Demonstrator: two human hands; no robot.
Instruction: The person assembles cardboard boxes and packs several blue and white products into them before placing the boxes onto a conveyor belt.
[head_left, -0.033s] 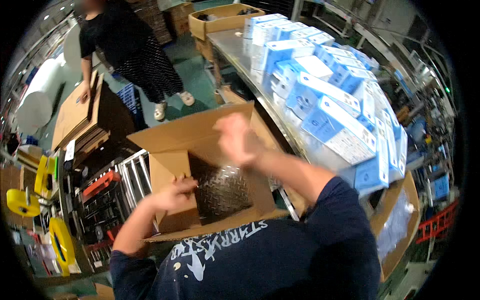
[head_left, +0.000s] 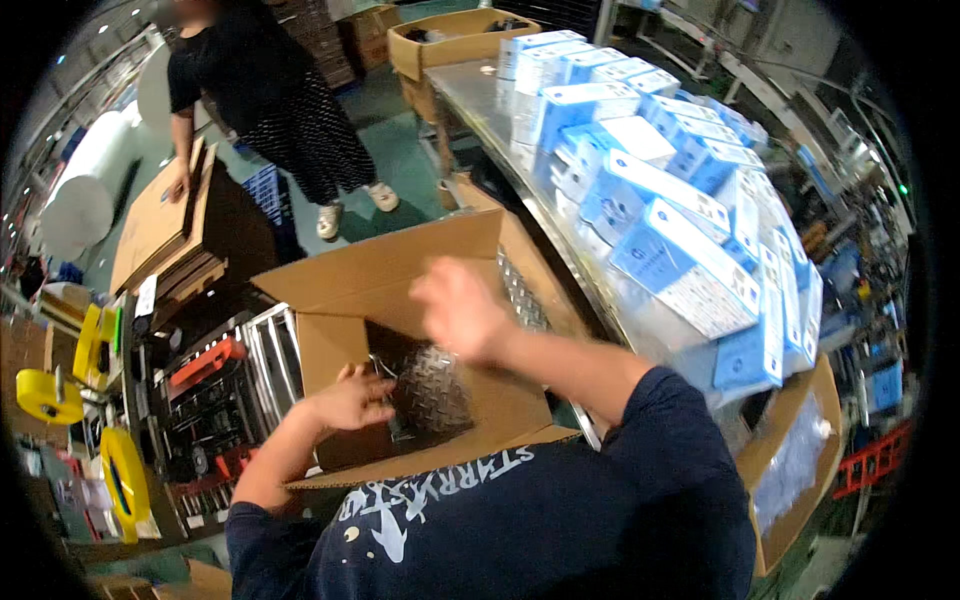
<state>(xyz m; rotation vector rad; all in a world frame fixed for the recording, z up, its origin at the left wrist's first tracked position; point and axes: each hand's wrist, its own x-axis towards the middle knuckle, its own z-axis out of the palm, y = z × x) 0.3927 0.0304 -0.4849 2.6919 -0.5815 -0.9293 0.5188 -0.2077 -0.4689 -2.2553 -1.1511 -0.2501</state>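
Observation:
An open cardboard box (head_left: 385, 262) stands upright in front of me, its flaps spread outward. Inside, grey metal with a raised tread pattern (head_left: 437, 390) shows between brown inner panels. At the box's left side, my left hand (head_left: 352, 398) has its fingers apart over the inner edge, with nothing in them. My right hand (head_left: 462, 312) hovers above the opening on the far right, slightly blurred. Its fingers look spread, and no object shows in them. Whether either hand presses on the cardboard is hard to tell.
Many blue-and-white cartons (head_left: 680, 265) crowd a metal table (head_left: 470, 95) on the right. Left of the box are a roller conveyor (head_left: 270, 350) and yellow tape rolls (head_left: 122, 485). Beyond, a person (head_left: 270, 100) touches stacked flat cardboard (head_left: 160, 225). A carton with clear plastic (head_left: 790, 460) sits lower right.
My right hand has dropped lower toward the box opening. The fingers of my left hand have spread. A brown panel on the right now covers more of the treaded metal.

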